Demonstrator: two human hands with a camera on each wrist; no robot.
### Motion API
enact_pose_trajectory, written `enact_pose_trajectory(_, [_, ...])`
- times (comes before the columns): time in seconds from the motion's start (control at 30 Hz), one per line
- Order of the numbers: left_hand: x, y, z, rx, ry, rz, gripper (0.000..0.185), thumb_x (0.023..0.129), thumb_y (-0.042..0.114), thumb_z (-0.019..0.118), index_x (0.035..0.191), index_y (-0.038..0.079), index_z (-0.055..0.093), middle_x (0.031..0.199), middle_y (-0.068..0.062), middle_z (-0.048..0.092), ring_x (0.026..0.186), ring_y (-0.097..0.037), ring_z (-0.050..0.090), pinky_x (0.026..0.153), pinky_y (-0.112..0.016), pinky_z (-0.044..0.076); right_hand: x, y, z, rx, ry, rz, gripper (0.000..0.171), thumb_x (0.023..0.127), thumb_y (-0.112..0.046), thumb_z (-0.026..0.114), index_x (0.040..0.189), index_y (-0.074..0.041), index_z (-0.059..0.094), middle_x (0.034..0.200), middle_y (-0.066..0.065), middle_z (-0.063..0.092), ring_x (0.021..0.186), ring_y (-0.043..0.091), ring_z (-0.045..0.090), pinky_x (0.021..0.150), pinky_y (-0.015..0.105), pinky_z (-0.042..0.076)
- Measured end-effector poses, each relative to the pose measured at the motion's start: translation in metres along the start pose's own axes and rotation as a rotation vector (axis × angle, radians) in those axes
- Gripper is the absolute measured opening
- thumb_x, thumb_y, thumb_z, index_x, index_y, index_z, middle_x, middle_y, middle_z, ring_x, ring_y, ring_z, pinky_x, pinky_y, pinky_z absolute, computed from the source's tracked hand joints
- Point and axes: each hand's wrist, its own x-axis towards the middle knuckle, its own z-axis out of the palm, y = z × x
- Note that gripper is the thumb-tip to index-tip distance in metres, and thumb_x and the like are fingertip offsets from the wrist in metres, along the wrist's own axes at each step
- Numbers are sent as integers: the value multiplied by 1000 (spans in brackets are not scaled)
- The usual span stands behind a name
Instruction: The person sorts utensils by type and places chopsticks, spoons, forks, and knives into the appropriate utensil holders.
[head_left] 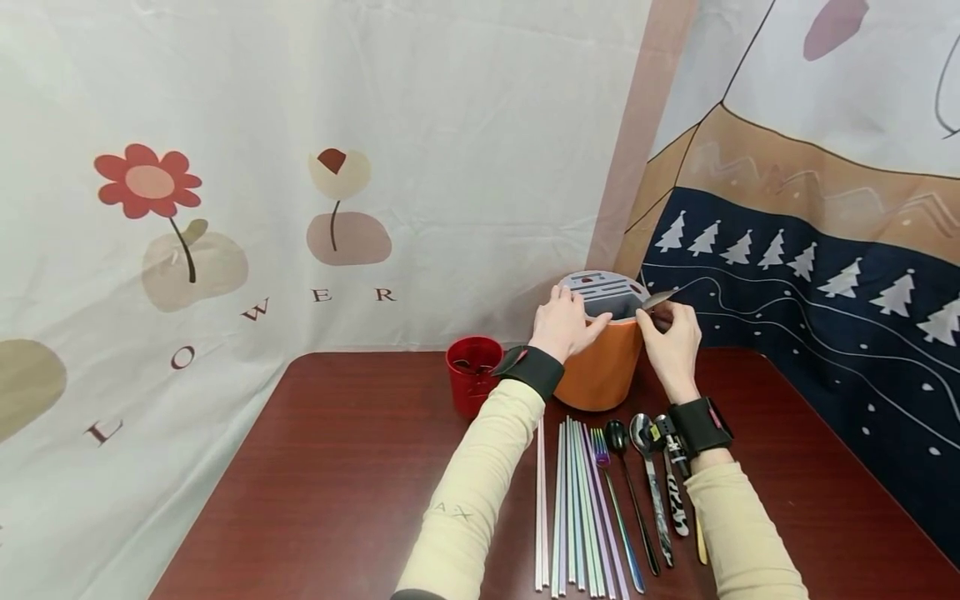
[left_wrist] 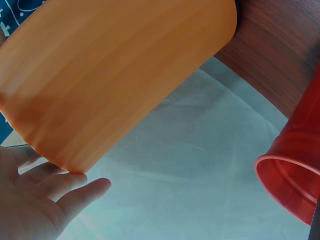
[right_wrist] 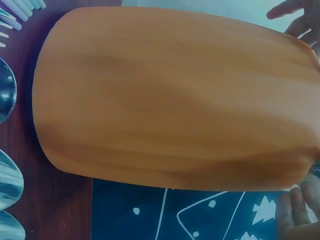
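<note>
The orange holder (head_left: pixel 600 367) stood at the back of the bench (head_left: pixel 315 467). The left hand (head_left: pixel 564 323) steadied its rim, fingers resting straight; the right hand (head_left: pixel 673 337) pinched a utensil (head_left: pixel 658 299) over the slotted top. Seemingly mid-insertion, needing alignment with 1 slot.

2 hands (head_left: pixel 618 333) at orange holder (head_left: pixel 600 371) rim

A round red plastic cup (head_left: pixel 473 374) stands on the dark reddish-brown wooden table (head_left: pixel 315 475), at about twelve o'clock from the table's middle. Toward four o'clock lie pastel metal chopsticks (head_left: pixel 572 508), an iridescent fork (head_left: pixel 609 492) and dark metal spoons (head_left: pixel 633 467), side by side. A white flower-printed cloth (head_left: pixel 262 183) hangs behind.
</note>
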Motion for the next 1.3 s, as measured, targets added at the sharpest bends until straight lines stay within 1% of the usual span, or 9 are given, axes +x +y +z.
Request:
enact_pose_trajectory(0.1, [-1,0,-1,1,-1,0,73,95,64,29,143,11,42,151,-7,39,141,-19,34,102,-34,46,-5,3,-1,23,7,-1,34,91,-22,61,115,3,59,113,17,53,97,15,55,84,9,44])
enact_pose_trajectory(0.33, [-2,0,0,4,-8,3,72,95,64,29,142,12,43,150,-7,40,140,-19,35,101,-33,47,-25,12,-5,95,26,-12,34,92,-19,61,116,4,59,111,17,55,86,-11,49,78,0,39])
enact_pose_trajectory(0.57, [-1,-1,2,11,-4,4,72,95,64,28,142,12,43,150,-7,39,140,-19,35,101,-32,46,-47,22,-11,99,4,7,33,92,-19,61,117,3,61,111,15,57,85,-18,47,76,-2,39])
enact_pose_trajectory(0.7, [0,0,2,8,0,7,72,95,64,28,142,11,43,150,-7,39,140,-20,35,101,-33,46,-57,30,-16,72,-2,40,32,92,-21,60,116,1,61,109,13,60,82,-19,47,75,-1,39])
enact_pose_trajectory(0.93, [1,0,2,4,-8,3,73,94,64,28,143,11,42,150,-7,39,141,-20,34,102,-33,46,-71,46,-26,1,-43,83,32,94,-21,59,117,0,62,106,16,63,77,-20,44,71,0,36])
enact_pose_trajectory(1.1, [1,-1,2,2,6,5,73,94,64,29,141,11,43,148,-6,41,137,-19,37,99,-33,48,-72,50,-37,-96,-93,54,29,93,-22,59,113,-1,64,102,17,66,72,-22,41,67,2,36])
enact_pose_trajectory(1.2, [1,-2,1,0,11,8,72,95,64,29,141,11,44,147,-6,42,136,-18,38,98,-33,49,-70,52,-47,-198,-159,-4,28,92,-21,60,109,1,64,98,20,68,71,-12,49,65,11,40])
enact_pose_trajectory(1.27, [1,-2,1,0,12,11,72,95,64,29,141,10,44,147,-6,42,136,-19,38,98,-33,49,-69,56,-55,-273,-249,-11,29,92,-21,59,107,3,63,95,21,67,71,1,56,62,19,43])
enact_pose_trajectory(1.3, [1,-3,2,1,13,12,72,95,64,29,141,10,44,147,-6,42,136,-19,38,98,-33,49,-68,58,-59,-313,-314,5,31,93,-23,58,107,4,62,95,22,66,72,9,58,60,23,43])
